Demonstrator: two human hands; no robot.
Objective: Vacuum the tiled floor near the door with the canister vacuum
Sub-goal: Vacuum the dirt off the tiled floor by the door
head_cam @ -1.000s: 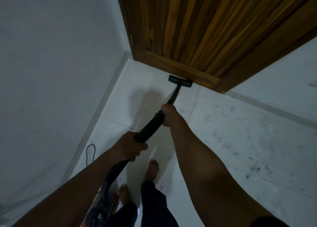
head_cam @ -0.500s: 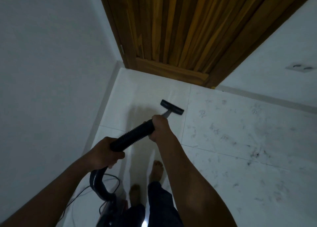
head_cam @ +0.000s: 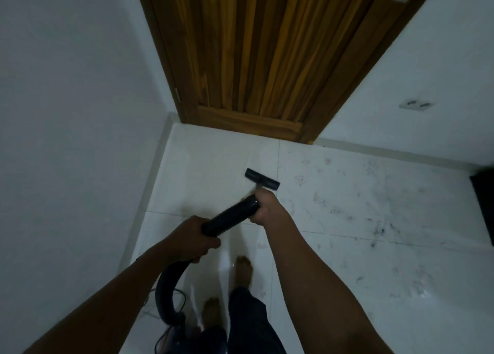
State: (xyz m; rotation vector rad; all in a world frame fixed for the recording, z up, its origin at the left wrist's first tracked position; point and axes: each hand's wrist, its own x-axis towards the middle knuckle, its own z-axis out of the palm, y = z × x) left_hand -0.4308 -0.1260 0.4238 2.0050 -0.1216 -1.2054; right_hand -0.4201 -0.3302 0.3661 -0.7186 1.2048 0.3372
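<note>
A black ribbed vacuum hose [head_cam: 230, 217] runs between my two hands. My left hand [head_cam: 191, 240] grips its lower end, where the hose curves down to the canister [head_cam: 171, 337] by my feet. My right hand [head_cam: 264, 206] grips the upper end, just behind the black floor nozzle [head_cam: 262, 179]. The nozzle rests on the white tiled floor [head_cam: 208, 161], a tile's length back from the wooden door [head_cam: 256, 59]. Dark dusty smudges [head_cam: 379, 230] mark the tiles to the right.
A white wall [head_cam: 74, 113] closes the left side, and another white wall with a socket [head_cam: 415, 105] stands right of the door. A dark object [head_cam: 485, 201] sits at the right edge. A thin cable [head_cam: 179, 299] lies by the canister. My bare feet [head_cam: 243, 272] stand below the hose.
The nozzle has been pulled back from the door's foot toward my feet. Both hands drew back with the hose, which now loops more at the canister.
</note>
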